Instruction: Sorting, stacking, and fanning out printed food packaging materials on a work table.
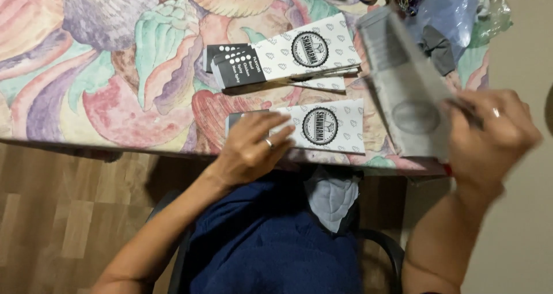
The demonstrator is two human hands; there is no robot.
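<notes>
A flat white printed paper sleeve (322, 127) is pinned under the open left hand (253, 150) on the patterned surface (86, 69), while a blurred grey stack of sleeves (403, 86) is gripped by the right hand (489, 135).

Matt printed card sleeves (322, 127) lie on a smooth patterned tablecloth (103, 69). Glossy crinkled plastic bag (455, 12) at top right. Wood-look floor (63, 213) below.

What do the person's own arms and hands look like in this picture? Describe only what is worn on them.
Both forearms are bare, with no sleeves in view. The left hand wears a thin ring on one finger. The right hand also wears a ring. No gloves, watch or bracelets show. The body wears dark blue clothing.
</notes>
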